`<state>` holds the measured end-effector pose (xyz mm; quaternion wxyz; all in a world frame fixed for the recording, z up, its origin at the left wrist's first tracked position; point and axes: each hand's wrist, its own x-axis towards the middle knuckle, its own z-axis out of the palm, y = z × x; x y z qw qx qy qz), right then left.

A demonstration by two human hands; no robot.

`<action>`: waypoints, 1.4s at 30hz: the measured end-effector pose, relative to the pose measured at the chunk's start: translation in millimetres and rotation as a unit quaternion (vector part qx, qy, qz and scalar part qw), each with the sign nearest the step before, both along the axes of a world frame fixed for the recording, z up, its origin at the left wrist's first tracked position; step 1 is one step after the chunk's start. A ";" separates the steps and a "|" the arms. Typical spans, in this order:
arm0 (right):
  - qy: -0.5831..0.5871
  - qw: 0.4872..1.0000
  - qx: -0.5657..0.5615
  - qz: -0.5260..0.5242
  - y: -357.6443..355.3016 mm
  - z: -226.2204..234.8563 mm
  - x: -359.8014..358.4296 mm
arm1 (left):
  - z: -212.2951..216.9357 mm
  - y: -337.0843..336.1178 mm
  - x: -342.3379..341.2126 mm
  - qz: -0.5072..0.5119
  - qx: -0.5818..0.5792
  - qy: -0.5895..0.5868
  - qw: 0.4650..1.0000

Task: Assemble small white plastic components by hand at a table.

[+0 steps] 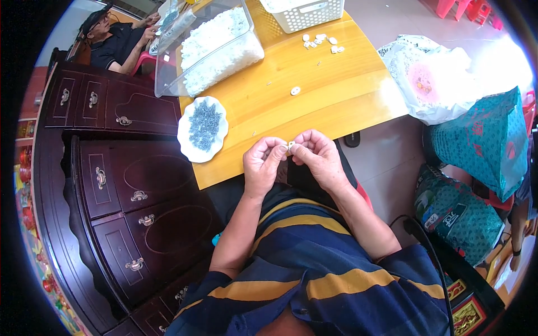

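Over the near edge of the wooden table, my left hand point(263, 161) and my right hand point(318, 158) meet fingertip to fingertip. Both are closed in a pinch on one small white plastic piece point(291, 144), whose lower part the fingers hide. Whether some tiny metal part is also between them is too small to tell. To the left of my hands, a white scalloped dish point(186, 147) holds a heap of small silvery metal pins point(205, 126). A single oval white piece point(295, 91) lies on the tabletop beyond my hands, and several similar white pieces point(320, 38) are scattered farther off.
A clear plastic bin point(168, 75) full of white pieces stands at the table's far left, near a white perforated basket point(308, 19). Dark wooden drawers point(162, 179) flank the left side. White and teal bags point(476, 140) stand right of the table point(336, 84). Another person point(115, 42) sits beyond.
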<state>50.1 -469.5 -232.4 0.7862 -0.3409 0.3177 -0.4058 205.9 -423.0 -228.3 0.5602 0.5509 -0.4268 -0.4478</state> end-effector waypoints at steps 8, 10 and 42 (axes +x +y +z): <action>0.046 0.998 -0.029 -0.012 3.5 -6.0 1.8 | 10.1 -1.3 1.9 -0.025 0.010 -0.094 0.995; 0.075 0.996 -0.037 -0.005 3.8 -7.8 0.8 | 13.1 -0.3 3.3 -0.031 0.016 -0.101 0.994; 0.027 0.998 0.027 -0.045 -9.2 1.2 -10.4 | -14.3 -134.7 36.0 0.020 -0.150 -0.533 0.833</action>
